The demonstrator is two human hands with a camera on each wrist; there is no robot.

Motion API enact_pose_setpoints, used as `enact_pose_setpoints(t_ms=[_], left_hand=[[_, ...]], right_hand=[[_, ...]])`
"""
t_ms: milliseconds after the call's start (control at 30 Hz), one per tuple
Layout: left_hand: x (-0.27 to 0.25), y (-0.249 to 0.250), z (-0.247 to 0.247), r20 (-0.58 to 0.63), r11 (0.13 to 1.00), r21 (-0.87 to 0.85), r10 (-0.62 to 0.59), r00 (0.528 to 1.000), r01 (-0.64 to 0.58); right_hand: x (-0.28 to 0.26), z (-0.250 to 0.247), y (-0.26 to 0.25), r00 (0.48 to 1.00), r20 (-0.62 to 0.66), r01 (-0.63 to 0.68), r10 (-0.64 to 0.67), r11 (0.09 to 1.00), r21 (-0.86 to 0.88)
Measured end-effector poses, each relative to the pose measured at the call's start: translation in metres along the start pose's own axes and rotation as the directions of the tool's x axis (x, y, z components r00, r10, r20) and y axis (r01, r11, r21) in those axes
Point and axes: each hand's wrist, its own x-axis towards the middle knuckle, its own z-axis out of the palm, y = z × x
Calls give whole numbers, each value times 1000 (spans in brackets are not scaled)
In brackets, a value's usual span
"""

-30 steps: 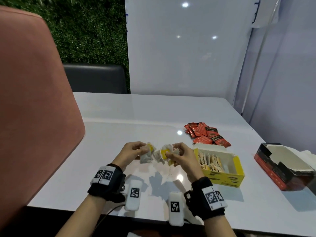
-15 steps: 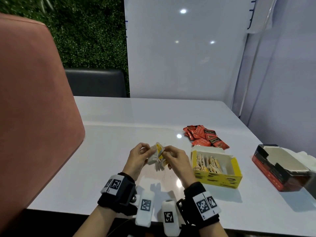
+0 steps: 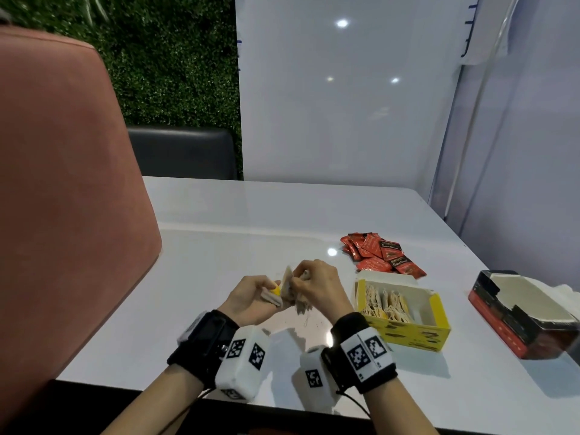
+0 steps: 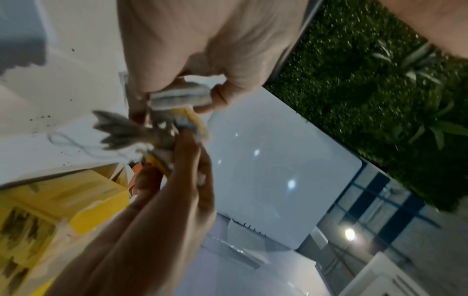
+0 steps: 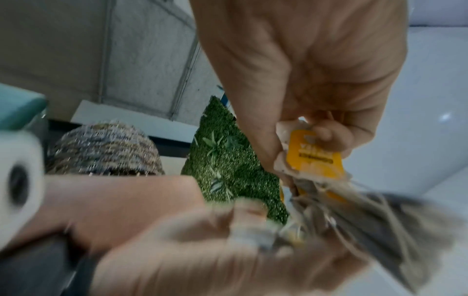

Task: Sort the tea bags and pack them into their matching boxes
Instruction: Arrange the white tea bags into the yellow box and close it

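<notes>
Both hands meet above the tabletop [image 3: 219, 246], near its front edge. Left hand [image 3: 251, 301] has fingers curled, pinching a small stack of paper tea bags [image 3: 287, 285] with yellow tags; right hand [image 3: 317, 287] also curled, pinching the same bunch from the other side, fingertips of the two hands touching or nearly so. Right wrist view: the right hand's thumb and fingers clamp a yellow tag [image 5: 314, 154] with tea bag paper under it, strings trailing down; the left hand's part of the bunch is motion-blurred. Left wrist view: the left hand's fingers [image 4: 228, 92] pinch the stack edge-on, more bags and a loose string hang below.

Just right of the right hand: open yellow box [image 3: 436, 334] with tagged tea bags standing inside. Beyond that box, further from the hands: pile of red tea sachets [image 3: 381, 254] lying loose on the tabletop. Well to the right of the right hand: open red and black box [image 3: 502, 318], contents not clear. Left of the left hand: pink chair back [image 3: 62, 199].
</notes>
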Motion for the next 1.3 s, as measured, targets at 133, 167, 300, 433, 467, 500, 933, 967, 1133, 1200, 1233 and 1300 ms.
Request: enact_pose_setpoints(t_ms=[133,167,300,433,467,500,933,967,1133,1200,1233,1300], left_hand=[[-6,4,-14,-59,992,-129,2,998,-10],[-7,4,-16,-63,992,-123,-3,998,-5],[-7,2,-17,-63,999,35,10,998,-7],[3,-3,-18,-32,994,51,93,995,-91],[5,-2,-19,-62,991,61,126,990,-122],[8,-1,-22,-63,992,24,125,990,-124],[-2,-9,-11,-40,980,197,48,998,-39],[0,-10,-12,-56,977,208,54,997,-41],[-4,-7,-19,-36,990,128,66,997,-60],[-3,-6,-20,-33,994,88,62,998,-59],[-3,-5,-20,-40,994,95,58,998,-54],[-3,-6,-18,-61,990,138,47,997,-38]], right_hand=[[6,-21,7,998,44,-55,50,993,102],[7,-24,8,994,80,-85,74,986,144],[7,-28,12,933,353,-220,69,886,407],[13,-22,14,844,534,-396,39,718,573],[16,-20,13,833,551,-425,55,701,572],[17,-19,13,828,554,-433,82,721,540],[18,-22,-11,890,451,-6,64,992,-129],[19,-25,-11,893,446,5,58,990,-139],[25,-44,-8,901,433,-9,39,997,-70],[26,-49,-5,890,456,-24,21,1000,1],[26,-50,-5,880,475,-28,6,999,39],[27,-52,-6,855,518,-46,-26,991,124]])
